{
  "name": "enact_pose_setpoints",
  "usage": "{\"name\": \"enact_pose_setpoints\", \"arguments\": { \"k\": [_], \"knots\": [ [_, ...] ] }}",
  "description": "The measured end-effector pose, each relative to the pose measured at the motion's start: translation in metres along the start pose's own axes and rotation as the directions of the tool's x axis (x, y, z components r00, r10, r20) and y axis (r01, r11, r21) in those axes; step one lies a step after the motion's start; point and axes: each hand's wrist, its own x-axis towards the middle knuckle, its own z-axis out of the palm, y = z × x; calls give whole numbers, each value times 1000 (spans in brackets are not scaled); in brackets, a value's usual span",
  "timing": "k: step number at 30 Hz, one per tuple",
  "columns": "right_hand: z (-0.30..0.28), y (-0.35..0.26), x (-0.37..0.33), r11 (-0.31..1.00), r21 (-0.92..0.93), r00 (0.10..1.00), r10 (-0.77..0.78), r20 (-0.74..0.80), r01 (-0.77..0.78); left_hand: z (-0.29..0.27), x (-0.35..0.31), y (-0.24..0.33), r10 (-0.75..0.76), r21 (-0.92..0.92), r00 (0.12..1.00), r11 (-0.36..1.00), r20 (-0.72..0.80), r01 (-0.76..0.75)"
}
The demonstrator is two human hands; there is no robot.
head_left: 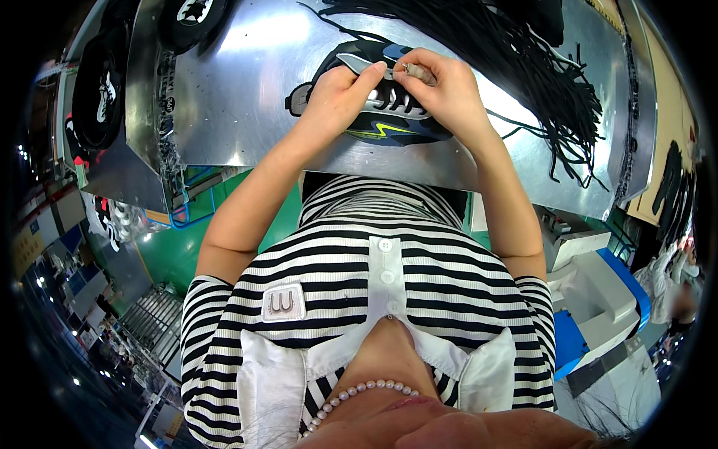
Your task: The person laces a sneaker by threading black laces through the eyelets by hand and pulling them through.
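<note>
Both of my hands work over a dark shoe upper (384,129) on the metal bench. It is black and navy, with a yellow zigzag mark on its side and black lace in its grey eyelet strip. My left hand (338,99) is closed, thumb on top, pinching a grey pointed eyelet flap (357,62) of the upper. Close to its fingertips, my right hand (446,91) is closed around a small tool with a beige wrapped handle (420,73). The thin metal tip points toward the flap; whether it passes through an eyelet is too small to tell.
A big pile of loose black laces (516,71) lies across the far right of the metal bench (239,112). At the left edge, a round black tray (97,93) holds dark shoe parts. A blue and white container (598,307) stands at my right side.
</note>
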Motion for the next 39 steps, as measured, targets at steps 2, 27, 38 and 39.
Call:
{"name": "enact_pose_setpoints", "arguments": {
  "k": [2, 27, 38, 39],
  "knots": [
    [0, 1, 0, 998, 58, 1000, -19, 21, 18, 1, -1, 3, 14, 15, 1000, 1000, -7, -14],
    [-12, 17, -28, 898, -17, 892, -434, 124, 439, -16, 13, 20, 42, 106, 990, 993, 136, -57],
    [-9, 13, -31, 902, -94, 899, -403, 172, 422, -18, 13, 26, 88, 140, 979, 983, 185, -115],
    [-8, 13, -32, 898, -103, 898, -408, 168, 427, -18, 14, 23, 93, 128, 978, 985, 186, -118]
  ]
}}
